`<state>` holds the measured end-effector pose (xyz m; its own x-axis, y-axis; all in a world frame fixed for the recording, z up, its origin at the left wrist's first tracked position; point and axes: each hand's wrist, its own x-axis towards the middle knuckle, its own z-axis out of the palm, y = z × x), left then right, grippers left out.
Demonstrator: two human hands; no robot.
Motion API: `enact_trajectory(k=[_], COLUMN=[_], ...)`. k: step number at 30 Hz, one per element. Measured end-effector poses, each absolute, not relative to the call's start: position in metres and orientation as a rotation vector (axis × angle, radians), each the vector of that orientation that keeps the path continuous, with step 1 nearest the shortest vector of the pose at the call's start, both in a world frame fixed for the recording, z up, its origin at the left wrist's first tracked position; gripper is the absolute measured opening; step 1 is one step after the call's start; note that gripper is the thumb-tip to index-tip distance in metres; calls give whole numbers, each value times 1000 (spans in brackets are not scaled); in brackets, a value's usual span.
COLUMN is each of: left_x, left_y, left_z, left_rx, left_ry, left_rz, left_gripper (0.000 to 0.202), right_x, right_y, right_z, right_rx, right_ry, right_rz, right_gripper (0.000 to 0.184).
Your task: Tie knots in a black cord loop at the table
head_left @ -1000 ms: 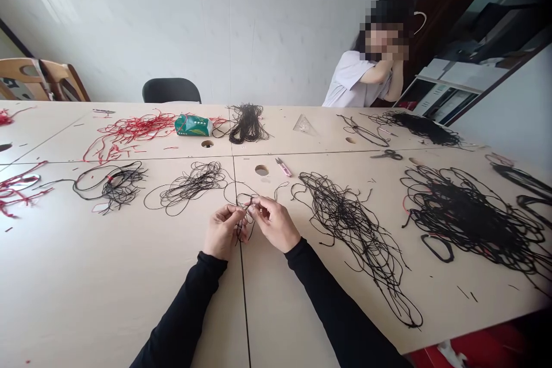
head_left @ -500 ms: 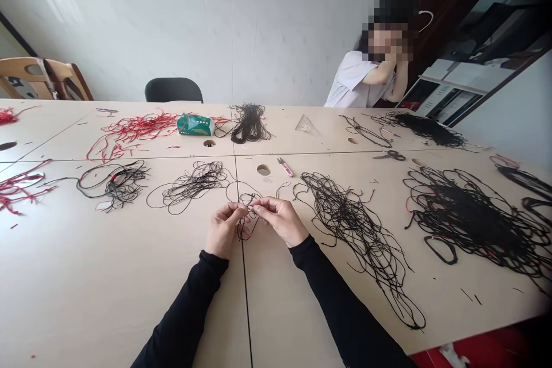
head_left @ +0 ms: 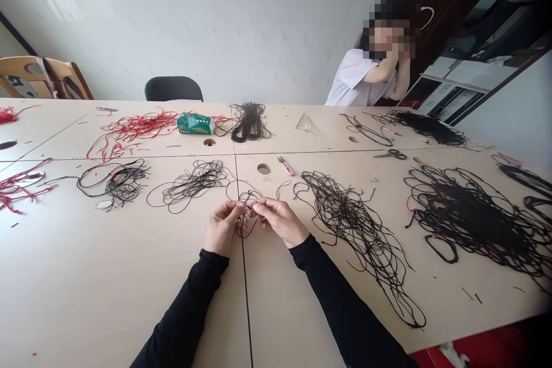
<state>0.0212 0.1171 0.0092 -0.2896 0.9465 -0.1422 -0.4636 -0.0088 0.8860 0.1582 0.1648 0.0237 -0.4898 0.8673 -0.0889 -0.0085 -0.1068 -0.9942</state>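
Near the table's middle seam, my left hand (head_left: 223, 225) pinches a thin black cord (head_left: 242, 234) between thumb and forefinger. Close beside it on the right, my right hand (head_left: 280, 219) grips the same cord in its fingertips. Small loops of the cord hang below and stand above the fingers; the exact crossing between the fingertips is too fine to make out. Left of my hands lies a loose bundle of thin black cord (head_left: 196, 184). A larger tangle of knotted black cords (head_left: 349, 213) spreads to the right. Pink thread snips (head_left: 285, 165) lie just beyond.
The pale table (head_left: 129, 299) has round holes and seams. Red cords (head_left: 138, 126), a green packet (head_left: 196, 124), a clear triangle ruler (head_left: 307, 123) and scissors (head_left: 390, 154) lie farther back. A big black cord pile (head_left: 478, 213) covers the right. A person (head_left: 357, 77) sits across.
Both hands stay almost in place, fingertips still on the cord. A slight gap between the fingertips has shifted a little; the view has tilted very slightly.
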Motion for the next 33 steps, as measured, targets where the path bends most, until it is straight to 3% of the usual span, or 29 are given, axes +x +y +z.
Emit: enact_trajectory(k=[24,33], left_x=[19,20], left_y=[118,118], left_z=[14,13], left_rx=[512,482], left_ry=[1005,991], left_rz=[1479,1620], left_gripper=[40,31], right_x=[160,161], right_y=[166,166], right_z=[22,25], right_rx=[-983,-1025], right_ry=[-1642,-1702], right_rz=[1538,1446], right_gripper=[22,23])
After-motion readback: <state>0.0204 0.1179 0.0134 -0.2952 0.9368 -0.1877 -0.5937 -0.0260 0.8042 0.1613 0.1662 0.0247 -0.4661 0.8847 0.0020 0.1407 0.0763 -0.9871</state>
